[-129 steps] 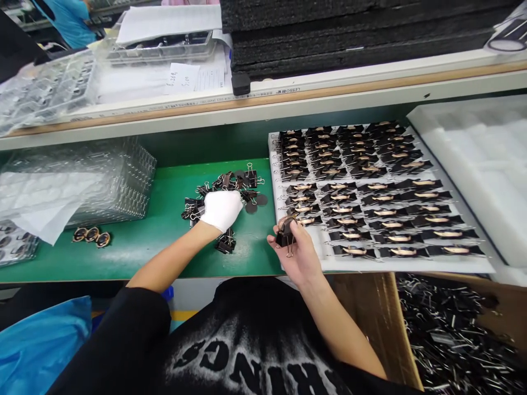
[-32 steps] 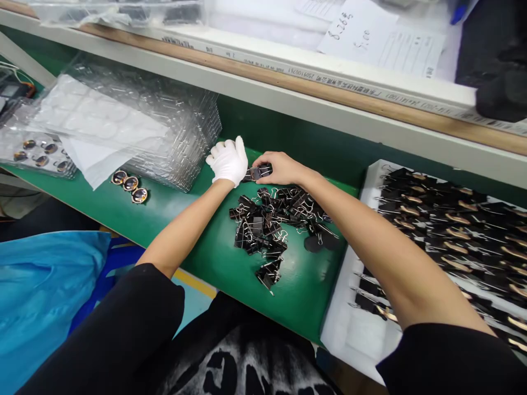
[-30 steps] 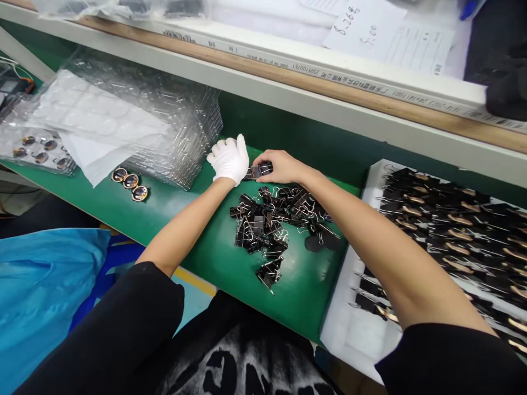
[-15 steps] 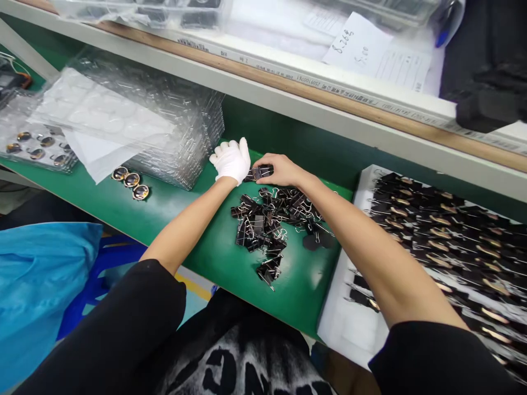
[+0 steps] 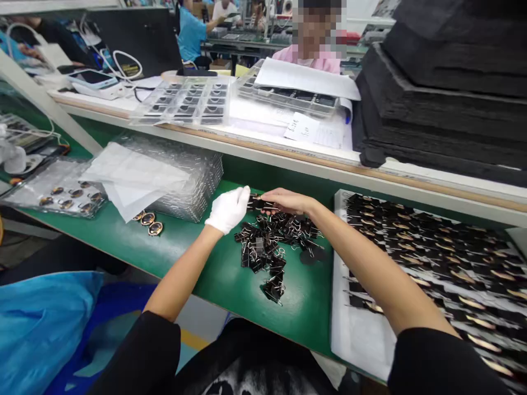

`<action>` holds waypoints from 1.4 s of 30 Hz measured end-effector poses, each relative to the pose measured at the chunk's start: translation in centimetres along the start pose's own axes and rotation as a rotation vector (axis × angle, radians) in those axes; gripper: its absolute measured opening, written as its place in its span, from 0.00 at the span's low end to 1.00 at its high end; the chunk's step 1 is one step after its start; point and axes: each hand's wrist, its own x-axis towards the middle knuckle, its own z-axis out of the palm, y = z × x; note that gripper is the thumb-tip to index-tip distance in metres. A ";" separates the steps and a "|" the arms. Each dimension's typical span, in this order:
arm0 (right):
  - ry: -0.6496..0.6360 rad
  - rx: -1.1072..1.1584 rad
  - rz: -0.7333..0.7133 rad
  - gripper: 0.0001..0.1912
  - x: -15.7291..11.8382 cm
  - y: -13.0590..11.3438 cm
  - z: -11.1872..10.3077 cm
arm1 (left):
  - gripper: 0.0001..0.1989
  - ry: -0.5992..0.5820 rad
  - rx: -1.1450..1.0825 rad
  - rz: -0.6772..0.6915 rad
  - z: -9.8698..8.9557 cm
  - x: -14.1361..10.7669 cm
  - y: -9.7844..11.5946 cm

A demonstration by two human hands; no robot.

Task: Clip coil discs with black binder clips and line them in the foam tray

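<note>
My left hand (image 5: 228,210), in a white glove, has its fingers closed at the left end of a black binder clip (image 5: 256,203). On the other side my bare right hand (image 5: 288,201) pinches the same clip, its fingers around the wire handles. A small gold glint shows between the hands; fingers partly hide what sits in the clip's jaws. Just below lies a loose pile of black binder clips (image 5: 263,244) on the green bench. Flat black pads (image 5: 313,255) rest at the pile's right edge.
A white-lined tray (image 5: 362,334) at right holds rows of clips clamped on gold-edged pieces. Left are stacked clear plastic trays (image 5: 189,186), white sheets (image 5: 135,170) and several gold-rimmed round lenses (image 5: 155,229). A shelf edge (image 5: 288,159) crosses above; black foam sheets (image 5: 436,115) stand on it.
My view has tilted up, showing the shelf top and people beyond. My left hand went from spread fingers beside the clip to closed on it. My right hand still holds the clip.
</note>
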 end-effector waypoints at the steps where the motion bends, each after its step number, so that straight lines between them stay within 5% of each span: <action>1: 0.008 0.046 0.007 0.30 -1.4 -0.4 0.6 | 0.27 -0.011 0.037 0.021 -0.5 -0.9 0.6; 7: 0.238 0.176 0.033 0.23 -11.3 -1.8 4.7 | 0.28 -0.108 0.156 0.165 -1.1 -4.2 5.0; 12: 0.443 0.160 0.089 0.16 -19.3 -1.5 8.2 | 0.25 -0.249 0.210 0.493 0.1 -6.9 9.1; 16: 0.579 0.172 0.132 0.12 -25.4 0.0 11.7 | 0.27 -0.341 0.194 0.695 0.5 -10.2 12.4; 20: 0.741 0.030 0.157 0.08 -30.9 2.4 14.9 | 0.21 -0.570 0.024 0.905 0.9 -12.9 14.8; 23: 0.903 -0.156 0.172 0.13 -33.8 4.4 16.5 | 0.19 -0.604 -0.017 0.944 2.3 -14.1 16.3; 27: 1.448 -0.637 0.373 0.23 -35.4 6.9 17.9 | 0.17 -0.399 0.064 0.789 4.9 -15.3 18.1; 29: 1.603 -0.726 0.460 0.24 -35.4 7.8 18.5 | 0.17 -0.336 0.107 0.717 6.0 -15.8 18.8; 42: 1.527 -0.821 0.611 0.14 -33.9 9.1 18.7 | 0.20 -0.295 0.187 0.637 8.1 -18.0 20.5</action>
